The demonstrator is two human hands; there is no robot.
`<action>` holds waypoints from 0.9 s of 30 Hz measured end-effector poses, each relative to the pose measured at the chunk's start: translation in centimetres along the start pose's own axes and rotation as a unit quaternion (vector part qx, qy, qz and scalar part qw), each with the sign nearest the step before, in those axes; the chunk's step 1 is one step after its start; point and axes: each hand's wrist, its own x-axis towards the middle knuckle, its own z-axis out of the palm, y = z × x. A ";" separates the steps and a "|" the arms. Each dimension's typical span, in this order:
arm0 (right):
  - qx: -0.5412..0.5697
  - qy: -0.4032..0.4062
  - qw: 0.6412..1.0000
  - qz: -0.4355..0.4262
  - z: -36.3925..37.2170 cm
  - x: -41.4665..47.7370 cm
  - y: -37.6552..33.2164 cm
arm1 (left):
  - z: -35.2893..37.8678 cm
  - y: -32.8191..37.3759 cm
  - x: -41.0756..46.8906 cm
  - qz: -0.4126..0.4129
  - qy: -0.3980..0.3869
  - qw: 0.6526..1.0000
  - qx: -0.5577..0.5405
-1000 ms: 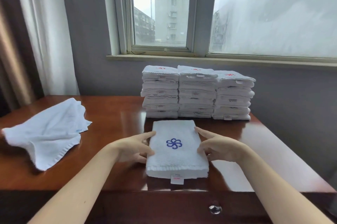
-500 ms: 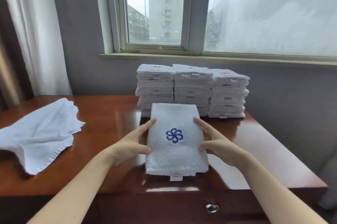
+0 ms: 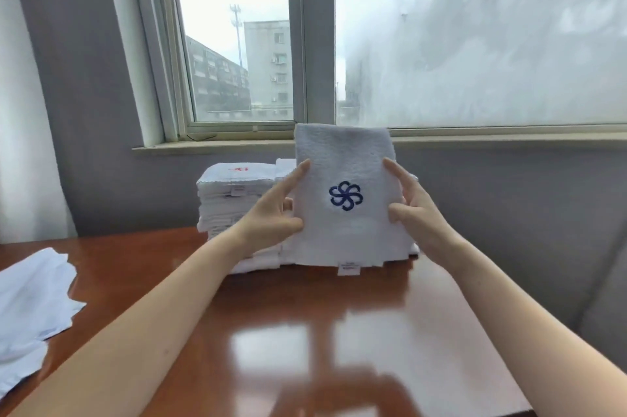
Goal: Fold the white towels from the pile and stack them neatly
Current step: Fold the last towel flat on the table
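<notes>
A glossy table (image 3: 295, 321) stands under a wide window (image 3: 475, 43), with stacks (image 3: 234, 209) of folded towels at its back and a loose towel (image 3: 30, 308) at the left. The folded towel (image 3: 349, 233) (blue logo showing), flat on the table a second ago, is now held up before the stacks. The left hand (image 3: 271, 218) and right hand (image 3: 419, 209) pinch its side edges, forefingers straight.

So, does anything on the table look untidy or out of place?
Only the loose towel at the left edge of the table: it lies rumpled and unfolded. The stacks under the window look even where visible, and the folded towel, held between the left hand and right hand, looks square.
</notes>
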 end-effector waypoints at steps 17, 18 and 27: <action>-0.025 0.092 0.995 -0.008 -10.8 20.9 0.2 | 3.7 -0.4 24.2 -0.047 0.018 0.998 -0.027; -0.027 0.095 0.995 -0.003 -11.0 21.7 0.7 | 3.8 -0.8 25.0 -0.055 0.020 0.998 -0.029; -0.084 0.012 0.990 0.112 -9.8 24.1 6.5 | 4.7 -5.4 26.6 -0.194 -0.024 0.978 0.071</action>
